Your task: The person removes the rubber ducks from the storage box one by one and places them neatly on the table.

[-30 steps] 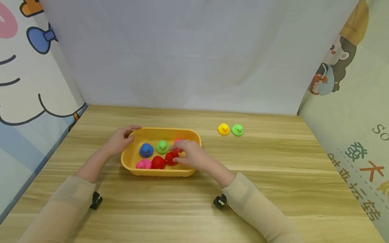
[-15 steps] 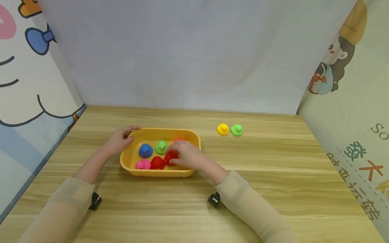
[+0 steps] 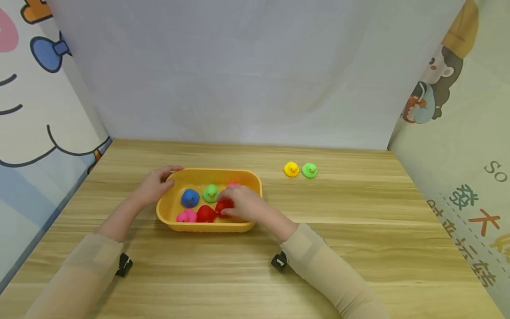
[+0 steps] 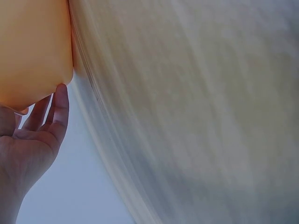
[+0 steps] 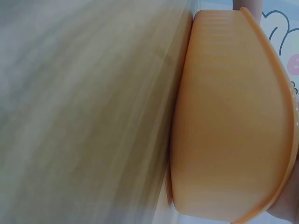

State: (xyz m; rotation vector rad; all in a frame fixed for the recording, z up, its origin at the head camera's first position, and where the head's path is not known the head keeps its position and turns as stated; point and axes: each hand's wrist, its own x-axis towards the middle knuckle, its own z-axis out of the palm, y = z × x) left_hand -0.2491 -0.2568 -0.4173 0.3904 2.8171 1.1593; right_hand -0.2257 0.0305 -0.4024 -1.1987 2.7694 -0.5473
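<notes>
Cartoon artwork [image 3: 49, 53] with a blue bow stands at the far left, beside a wooden table [image 3: 358, 212]. Next comes the left hand [image 3: 154, 185], gripping the left end of a yellow basket [image 3: 215, 227], thumb over the rim and fingertips against the outer wall. Inside that basket, a pink duck [image 3: 186, 216] sits by the near wall, with a blue duck [image 3: 190, 198] just behind it. A first red toy [image 3: 206, 214] follows, then a green duck [image 3: 210, 193] farther back. Beside the first red toy, a second red toy [image 3: 223, 207] is pinched between the thumb and fingers of the right hand [image 3: 246, 204]; another pink toy [image 3: 232, 185] is mostly hidden behind that hand. Well apart on the table, right of the basket, a yellow duck [image 3: 291, 169] and a light green duck [image 3: 309, 170] sit side by side, upright.
</notes>
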